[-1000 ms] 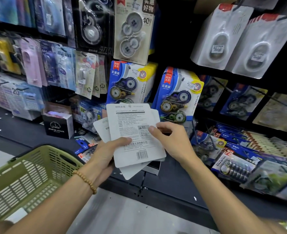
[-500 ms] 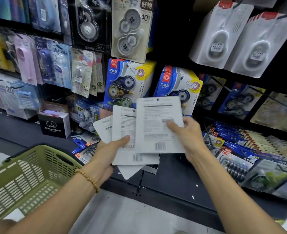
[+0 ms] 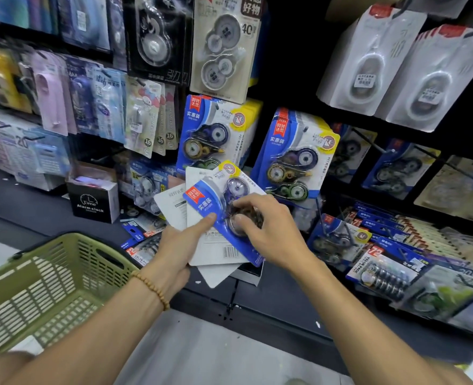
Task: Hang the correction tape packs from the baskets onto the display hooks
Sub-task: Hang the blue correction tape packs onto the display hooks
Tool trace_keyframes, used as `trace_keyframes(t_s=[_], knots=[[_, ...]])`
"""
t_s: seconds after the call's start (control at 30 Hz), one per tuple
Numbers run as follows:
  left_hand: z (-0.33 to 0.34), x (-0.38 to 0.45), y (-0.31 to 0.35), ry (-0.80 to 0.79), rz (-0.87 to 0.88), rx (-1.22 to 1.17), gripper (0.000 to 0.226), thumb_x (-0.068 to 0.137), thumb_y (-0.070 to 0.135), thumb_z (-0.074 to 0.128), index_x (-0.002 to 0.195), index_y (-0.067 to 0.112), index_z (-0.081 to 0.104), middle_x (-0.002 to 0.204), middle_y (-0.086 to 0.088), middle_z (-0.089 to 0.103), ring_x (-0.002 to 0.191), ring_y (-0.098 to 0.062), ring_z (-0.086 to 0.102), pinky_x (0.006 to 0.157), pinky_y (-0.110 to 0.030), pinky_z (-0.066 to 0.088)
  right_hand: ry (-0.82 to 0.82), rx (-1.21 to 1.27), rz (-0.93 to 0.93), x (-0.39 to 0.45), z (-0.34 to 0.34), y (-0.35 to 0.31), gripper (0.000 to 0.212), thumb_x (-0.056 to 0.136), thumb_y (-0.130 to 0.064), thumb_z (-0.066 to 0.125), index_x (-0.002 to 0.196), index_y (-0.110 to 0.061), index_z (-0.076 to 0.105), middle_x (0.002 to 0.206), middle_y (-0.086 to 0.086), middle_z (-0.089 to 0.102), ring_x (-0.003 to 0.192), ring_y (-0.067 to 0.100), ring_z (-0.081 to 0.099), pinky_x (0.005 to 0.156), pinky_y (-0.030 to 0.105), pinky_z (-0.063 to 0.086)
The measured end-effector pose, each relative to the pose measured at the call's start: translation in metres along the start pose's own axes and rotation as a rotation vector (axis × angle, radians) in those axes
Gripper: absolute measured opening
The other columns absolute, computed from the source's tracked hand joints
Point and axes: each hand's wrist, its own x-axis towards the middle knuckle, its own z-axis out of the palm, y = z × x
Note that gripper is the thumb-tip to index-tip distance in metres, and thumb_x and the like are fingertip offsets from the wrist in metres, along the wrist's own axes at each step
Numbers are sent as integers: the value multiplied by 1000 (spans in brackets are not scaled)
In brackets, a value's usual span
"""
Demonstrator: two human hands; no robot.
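My left hand [image 3: 175, 247] holds a fan of correction tape packs [image 3: 215, 241], their white backs facing me, thumb pressed on top. My right hand [image 3: 267, 226] grips one blue correction tape pack [image 3: 211, 201] by its clear blister, front side up and tilted, lying over the fan. Just behind, two rows of matching blue-and-yellow packs hang on display hooks, one row at the left [image 3: 215, 134] and one at the right [image 3: 293, 159]. A green basket [image 3: 35, 284] sits at the lower left, under my left forearm.
Other stationery packs cover the black display wall above and to both sides. A black alarm clock box [image 3: 93, 202] stands on the dark shelf ledge at left. Loose value packs [image 3: 382, 273] lie piled on the ledge at right. Pale floor shows below.
My right hand pulled one pack off the fan, flipped it from white back to blue front and brought it back over the stack. The left hand stayed roughly in place.
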Motion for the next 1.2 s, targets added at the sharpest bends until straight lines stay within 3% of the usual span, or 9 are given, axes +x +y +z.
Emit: trace_keyframes(t_s=[0.07,0.13,0.2,0.3,0.4,0.67,0.9,1.07,1.2], knots=[[-1,0,2,-23,0,14,31,85,10,76,115,9,69,100,-8,79,88,-26,77,69,-39,60,70,-76,42,5,-6,8,45,88,-34,75,128,-22,60,128,-6,57,125,15,45,110,41,37],[1,0,4,-65,11,26,33,86,9,75,118,8,67,101,-8,79,88,-26,77,64,-36,61,41,-40,219,10,-18,16,86,76,-52,83,146,-19,45,148,-3,47,138,17,40,116,41,33],[3,-1,4,-103,8,35,32,87,9,74,118,9,67,102,-7,78,89,-25,76,65,-35,60,-17,68,363,13,-30,24,108,60,-69,85,148,-22,43,147,-5,53,133,15,50,112,42,41],[7,-1,1,-145,4,41,33,88,10,72,121,11,67,108,-8,77,94,-26,76,71,-38,62,23,122,409,14,-44,37,65,56,-63,90,100,-21,68,93,-9,72,86,12,67,76,34,55],[10,0,-1,-138,26,43,37,90,7,71,126,11,65,112,-7,76,100,-26,74,79,-41,62,180,278,436,12,-51,49,42,62,-43,94,79,-17,65,74,-6,69,67,11,63,61,31,49],[14,7,-3,-103,28,56,36,89,5,72,125,11,66,110,-4,77,99,-25,75,87,-46,60,583,473,540,31,-70,66,46,83,-43,80,109,-16,54,100,-5,63,85,9,63,66,25,46],[8,9,-4,-59,31,45,34,87,6,74,121,13,68,106,-3,78,95,-23,76,80,-41,61,594,411,539,47,-66,69,41,85,-43,78,105,-19,53,98,-6,63,83,8,60,65,26,46],[3,7,1,-46,37,57,34,88,7,74,120,15,68,106,-2,78,93,-23,76,77,-40,62,576,365,552,46,-63,75,42,84,-46,78,107,-21,53,104,-6,64,100,18,64,88,39,55],[0,5,4,-34,36,59,30,87,7,74,116,15,70,105,-3,78,93,-23,76,80,-40,61,559,333,550,45,-62,76,41,85,-44,76,109,-21,53,103,-8,63,101,18,63,90,41,54]])
